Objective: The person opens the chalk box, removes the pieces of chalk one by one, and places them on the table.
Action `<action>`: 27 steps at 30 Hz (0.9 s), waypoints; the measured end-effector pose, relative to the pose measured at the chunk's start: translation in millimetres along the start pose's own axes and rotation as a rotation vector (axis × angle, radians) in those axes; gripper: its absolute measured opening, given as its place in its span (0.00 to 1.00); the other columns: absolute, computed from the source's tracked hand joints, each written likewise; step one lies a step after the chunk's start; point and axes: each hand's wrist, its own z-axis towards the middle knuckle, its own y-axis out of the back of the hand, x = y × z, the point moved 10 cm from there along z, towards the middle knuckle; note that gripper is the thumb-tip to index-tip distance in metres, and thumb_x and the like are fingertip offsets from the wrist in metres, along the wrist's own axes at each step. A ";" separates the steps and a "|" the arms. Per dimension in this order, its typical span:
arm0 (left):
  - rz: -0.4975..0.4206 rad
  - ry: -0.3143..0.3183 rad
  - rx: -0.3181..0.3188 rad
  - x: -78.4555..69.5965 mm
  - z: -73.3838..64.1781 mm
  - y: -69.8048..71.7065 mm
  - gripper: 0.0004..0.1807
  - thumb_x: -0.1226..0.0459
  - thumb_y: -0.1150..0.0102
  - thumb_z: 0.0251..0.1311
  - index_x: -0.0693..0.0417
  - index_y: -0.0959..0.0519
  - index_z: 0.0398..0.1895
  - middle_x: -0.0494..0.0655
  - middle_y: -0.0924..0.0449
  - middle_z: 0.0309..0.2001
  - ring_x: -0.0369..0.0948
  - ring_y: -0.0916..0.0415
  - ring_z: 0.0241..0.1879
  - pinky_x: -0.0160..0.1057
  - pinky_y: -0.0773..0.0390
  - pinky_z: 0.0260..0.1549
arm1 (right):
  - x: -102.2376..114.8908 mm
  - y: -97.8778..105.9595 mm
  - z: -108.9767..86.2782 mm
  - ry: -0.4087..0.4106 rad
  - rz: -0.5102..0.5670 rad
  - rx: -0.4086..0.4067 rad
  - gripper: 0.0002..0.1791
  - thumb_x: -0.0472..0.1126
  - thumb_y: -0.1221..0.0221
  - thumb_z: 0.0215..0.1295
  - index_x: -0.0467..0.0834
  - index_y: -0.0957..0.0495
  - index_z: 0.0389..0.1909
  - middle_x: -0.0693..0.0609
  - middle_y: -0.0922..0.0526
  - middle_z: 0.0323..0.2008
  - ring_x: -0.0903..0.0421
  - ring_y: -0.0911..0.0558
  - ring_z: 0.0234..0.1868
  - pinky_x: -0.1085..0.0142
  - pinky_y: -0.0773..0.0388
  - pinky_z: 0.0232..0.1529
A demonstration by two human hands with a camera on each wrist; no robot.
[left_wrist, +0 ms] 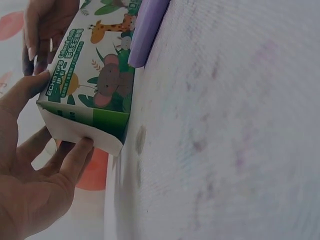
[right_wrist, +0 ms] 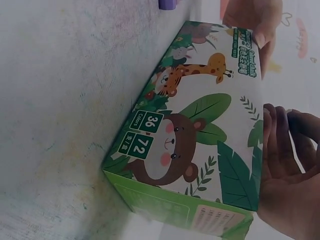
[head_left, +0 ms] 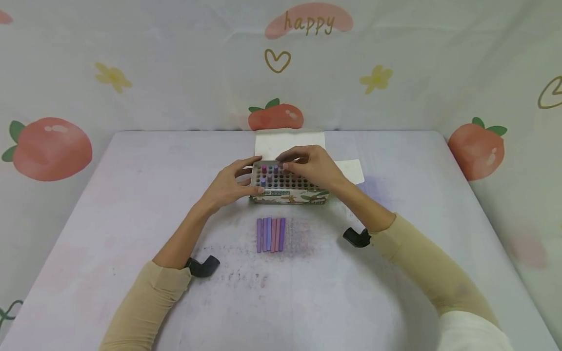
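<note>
A chalk box (head_left: 290, 197) printed with animals stands on the table, its lid folded back. Several purple and pink chalk sticks (head_left: 264, 168) poke up from the holes of its tray. My left hand (head_left: 228, 184) grips the box's left end, thumb at the front edge and fingers along the side flap (left_wrist: 75, 131). Above the tray, my right hand (head_left: 312, 165) has bent fingers, with thumb and index tip close by the raised sticks; whether it pinches one I cannot tell. Nearer me lies a row of several purple, blue and pink chalk sticks (head_left: 270, 235).
The raised white lid (head_left: 290, 141) stands behind the tray, and a white side flap (head_left: 350, 170) sticks out at the right. Chalk dust marks the white tabletop (head_left: 298, 312). A printed cloth (head_left: 193, 63) hangs behind. Dark wrist mounts (head_left: 204, 267) protrude beside both sleeves.
</note>
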 end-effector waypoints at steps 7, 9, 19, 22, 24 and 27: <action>0.012 0.021 -0.009 3.2 -0.6 0.5 0.46 0.58 0.24 0.52 0.37 0.36 0.75 0.51 0.42 0.72 0.54 0.38 0.70 0.49 0.27 0.65 | -4.7 -0.2 7.9 0.009 -0.062 -0.025 0.11 0.38 0.37 0.67 0.45 0.14 0.49 0.52 0.14 0.46 0.53 0.13 0.39 0.60 0.15 0.38; 0.009 0.025 -0.009 4.3 -0.5 0.6 0.46 0.57 0.24 0.52 0.36 0.36 0.75 0.51 0.42 0.72 0.54 0.38 0.70 0.49 0.26 0.65 | -5.9 -1.3 9.1 0.010 -0.086 -0.024 0.11 0.38 0.38 0.67 0.45 0.14 0.49 0.52 0.14 0.46 0.54 0.13 0.41 0.62 0.15 0.40; -0.001 0.010 0.000 2.0 0.9 -2.3 0.46 0.57 0.23 0.51 0.38 0.35 0.74 0.51 0.40 0.71 0.55 0.38 0.70 0.48 0.26 0.65 | -17.4 -4.0 11.6 -0.029 -0.251 -0.014 0.13 0.39 0.37 0.67 0.46 0.14 0.51 0.51 0.13 0.47 0.55 0.17 0.53 0.60 0.21 0.59; 0.003 0.009 0.002 1.2 0.6 -1.6 0.46 0.57 0.23 0.51 0.38 0.35 0.74 0.51 0.40 0.71 0.55 0.38 0.70 0.48 0.26 0.64 | -21.9 -5.4 13.9 -0.062 -0.279 -0.011 0.14 0.41 0.35 0.66 0.47 0.13 0.51 0.52 0.13 0.47 0.55 0.17 0.52 0.59 0.20 0.56; 0.013 0.004 0.005 -0.3 -0.2 -0.5 0.46 0.57 0.23 0.50 0.38 0.35 0.74 0.51 0.40 0.71 0.55 0.38 0.70 0.48 0.26 0.64 | -23.1 -6.6 15.5 -0.076 -0.302 -0.011 0.14 0.43 0.34 0.65 0.48 0.13 0.51 0.52 0.13 0.47 0.55 0.17 0.52 0.60 0.19 0.54; 0.033 -0.007 0.008 -3.4 -0.5 1.3 0.46 0.57 0.23 0.50 0.39 0.35 0.74 0.51 0.39 0.71 0.55 0.38 0.70 0.48 0.26 0.64 | -22.5 -8.0 17.1 -0.087 -0.336 -0.018 0.15 0.45 0.32 0.63 0.50 0.13 0.51 0.53 0.13 0.46 0.57 0.17 0.49 0.63 0.18 0.46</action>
